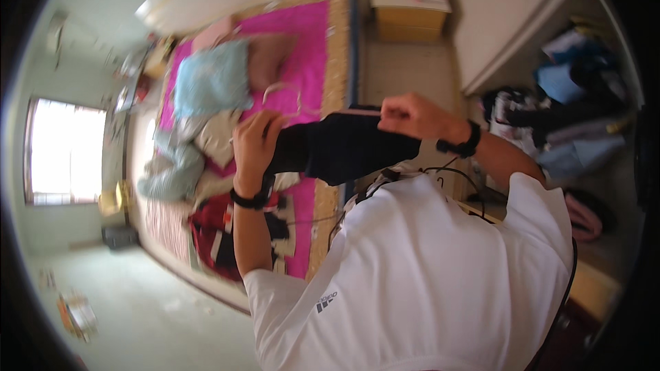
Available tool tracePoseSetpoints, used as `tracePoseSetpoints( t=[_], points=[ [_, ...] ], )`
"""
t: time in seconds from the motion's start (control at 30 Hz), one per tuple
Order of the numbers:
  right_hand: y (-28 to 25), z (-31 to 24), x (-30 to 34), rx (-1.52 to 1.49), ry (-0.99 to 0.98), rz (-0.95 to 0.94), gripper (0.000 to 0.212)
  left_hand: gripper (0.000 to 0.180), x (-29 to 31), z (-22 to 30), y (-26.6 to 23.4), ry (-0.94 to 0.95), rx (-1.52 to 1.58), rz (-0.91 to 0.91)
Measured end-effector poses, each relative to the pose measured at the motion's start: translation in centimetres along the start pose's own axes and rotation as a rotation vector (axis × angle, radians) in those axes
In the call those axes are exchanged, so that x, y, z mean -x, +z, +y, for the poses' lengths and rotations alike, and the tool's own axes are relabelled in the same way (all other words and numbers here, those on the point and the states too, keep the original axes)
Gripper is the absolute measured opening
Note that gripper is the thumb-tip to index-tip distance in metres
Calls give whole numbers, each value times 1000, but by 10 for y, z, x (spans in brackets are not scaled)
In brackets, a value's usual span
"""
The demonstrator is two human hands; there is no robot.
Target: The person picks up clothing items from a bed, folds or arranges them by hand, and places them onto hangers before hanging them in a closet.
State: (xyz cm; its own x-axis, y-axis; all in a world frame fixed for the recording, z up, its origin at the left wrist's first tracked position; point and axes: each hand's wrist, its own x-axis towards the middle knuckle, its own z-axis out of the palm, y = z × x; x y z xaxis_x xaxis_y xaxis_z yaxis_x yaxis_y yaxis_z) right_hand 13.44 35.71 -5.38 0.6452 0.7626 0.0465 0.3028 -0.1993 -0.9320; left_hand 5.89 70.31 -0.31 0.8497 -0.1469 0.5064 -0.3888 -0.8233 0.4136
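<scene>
My left hand [258,143] is closed on the left end of a black garment [350,148], and my right hand [418,118] grips it near its upper right edge. The dark cloth stretches between both hands in front of my chest, above the bed's edge. Its exact kind cannot be made out. A pale, bent, hanger-like piece [282,88] shows just beyond my left hand. Along the garment's top edge runs a thin pinkish strip [357,112] that reaches my right fingers; whether it joins the pale piece is unclear.
Pillows, including a light blue one [212,77], and heaped clothes cover a bed with a magenta sheet [302,34]. Red and black clothing [213,230] lies nearer. At right, an open cupboard holds piled clothes [564,113]. A cardboard box [410,20] stands at the back. Dark cords [467,180] hang near my waist.
</scene>
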Motion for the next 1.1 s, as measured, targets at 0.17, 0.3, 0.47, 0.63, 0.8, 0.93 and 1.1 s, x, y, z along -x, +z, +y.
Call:
tracePoseSetpoints(
  t=[0.17, 0.3, 0.47, 0.63, 0.8, 0.93, 1.1],
  points=[
    [-21, 15, 106, -26, 78, 345, 25, 2, -51, 50, 89, 1, 322, -190],
    [-18, 18, 193, -34, 117, 566, 27, 6, -87, 97, 169, 200, 605, -274],
    [11, 1, 269, 40, 253, 917, 23, 17, -131, 162, 245, 491, 702, -457],
    [53, -20, 329, 50, 478, 1283, 22, 24, -148, 235, 334, 769, 780, -591],
    [101, -40, 351, -90, 640, 1603, 20, 38, -140, 304, 400, 668, 844, -535],
    [139, -58, 345, -74, 757, 1904, 23, 24, -146, 360, 444, 657, 1005, -613],
    [150, -63, 322, -114, 648, 2284, 26, 29, -168, 486, 474, 806, 832, -908]
  ],
)
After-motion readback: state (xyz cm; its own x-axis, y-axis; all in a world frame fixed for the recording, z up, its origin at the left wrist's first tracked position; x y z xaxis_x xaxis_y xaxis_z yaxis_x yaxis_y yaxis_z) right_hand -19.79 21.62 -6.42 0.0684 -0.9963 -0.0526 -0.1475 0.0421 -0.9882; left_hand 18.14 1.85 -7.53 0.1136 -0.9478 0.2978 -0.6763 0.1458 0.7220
